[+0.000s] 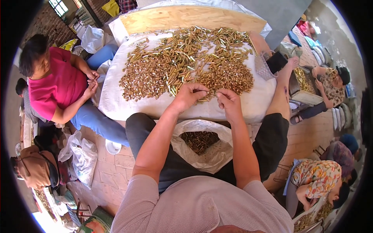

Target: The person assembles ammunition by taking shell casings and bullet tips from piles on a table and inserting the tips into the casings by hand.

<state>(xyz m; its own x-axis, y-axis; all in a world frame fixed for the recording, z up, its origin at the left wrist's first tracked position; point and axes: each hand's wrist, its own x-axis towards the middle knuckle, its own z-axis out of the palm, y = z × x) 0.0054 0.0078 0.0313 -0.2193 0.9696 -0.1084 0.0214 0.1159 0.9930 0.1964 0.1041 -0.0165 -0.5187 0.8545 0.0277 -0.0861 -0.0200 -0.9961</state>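
Both my hands are over the near edge of a white-covered table (116, 106). My left hand (189, 96) is closed, thumb and forefinger pinched together at the near side of the heaps. Just to the right, my right hand (228, 101) is pinched too, its fingertips facing the left ones. Whatever lies in either pinch is too small to make out. Past them lie slim brass-coloured metal tubes (182, 50), with a pile of small coppery pieces (143, 79) at left and a similar pile (229, 75) at right. Between my knees, an open white sack (217, 157) holds darker, slim tubular pieces (198, 141).
A wooden board (190, 19) stands along the table's far edge. A clear plastic basket (264, 68) and a dark phone-like object (277, 62) are at the right. A person in pink (58, 77) sits close on the left; other people work around. A filled bag (83, 159) stands on the floor.
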